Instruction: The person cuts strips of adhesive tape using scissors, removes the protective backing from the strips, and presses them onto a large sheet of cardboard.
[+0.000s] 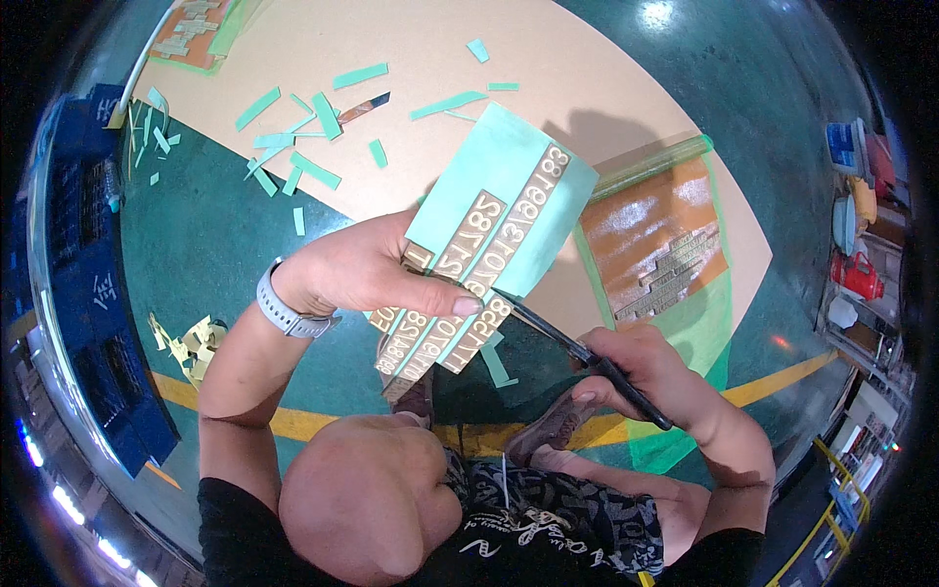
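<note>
My left hand [367, 269] grips a pale green sheet [509, 181] that carries strips of gold raised characters; my thumb presses on its lower edge. My right hand [641, 367] is closed around the black handles of a pair of scissors [572, 342], whose blades point up-left and reach the bottom edge of the sheet. A grey watch sits on my left wrist. My bent knee [357, 494] and patterned shorts fill the lower middle of the picture.
A large tan board [411, 39] lies on the green floor, strewn with several cut green strips [313, 166]. An orange panel with gold pieces on green film [655, 245] lies right. Gold scraps [191, 342] lie left, by dark blue crates [83, 264]. A yellow floor line runs below.
</note>
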`<state>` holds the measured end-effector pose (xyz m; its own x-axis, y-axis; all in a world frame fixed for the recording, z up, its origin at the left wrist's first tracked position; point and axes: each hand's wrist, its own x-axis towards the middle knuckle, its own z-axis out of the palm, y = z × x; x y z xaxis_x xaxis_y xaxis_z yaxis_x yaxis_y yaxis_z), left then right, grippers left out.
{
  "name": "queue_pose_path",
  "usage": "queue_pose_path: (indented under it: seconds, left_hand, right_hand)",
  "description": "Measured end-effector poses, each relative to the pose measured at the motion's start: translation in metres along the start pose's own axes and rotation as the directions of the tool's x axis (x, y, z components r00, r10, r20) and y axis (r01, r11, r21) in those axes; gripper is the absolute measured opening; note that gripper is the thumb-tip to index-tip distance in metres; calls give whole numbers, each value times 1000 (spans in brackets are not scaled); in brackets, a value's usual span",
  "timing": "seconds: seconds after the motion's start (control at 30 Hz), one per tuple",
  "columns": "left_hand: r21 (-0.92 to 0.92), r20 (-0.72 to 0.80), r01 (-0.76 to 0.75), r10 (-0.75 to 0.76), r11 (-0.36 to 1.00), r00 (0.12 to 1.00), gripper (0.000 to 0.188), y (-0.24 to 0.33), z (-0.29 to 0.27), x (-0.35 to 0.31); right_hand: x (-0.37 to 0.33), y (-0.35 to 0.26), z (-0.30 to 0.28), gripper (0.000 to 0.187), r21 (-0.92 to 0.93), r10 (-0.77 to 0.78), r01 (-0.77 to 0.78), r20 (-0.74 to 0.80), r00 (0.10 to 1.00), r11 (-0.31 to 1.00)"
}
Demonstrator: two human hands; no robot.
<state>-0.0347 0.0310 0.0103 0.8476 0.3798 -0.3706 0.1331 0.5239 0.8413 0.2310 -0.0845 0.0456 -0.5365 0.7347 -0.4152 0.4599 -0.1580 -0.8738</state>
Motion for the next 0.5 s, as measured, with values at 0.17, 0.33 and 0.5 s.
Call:
queue_pose_path:
  seconds: [0.17,0.33,0.5]
  left_hand:
    - [-67,-32,-6,3,998,999,45,-5,3,1]
    - [-60,-175,-139,126,989,976,37,-6,20,8]
    - [-185,-312,-303,236,935,920,32,-17,34,10]
  right_hand:
    - [1,6,2,42,27,1,-1,-29,1000,1000]
    - [6,18,26,65,244,120,-81,-149,981,966]
    - [24,22,45,46,176,-13,67,-292,956,982]
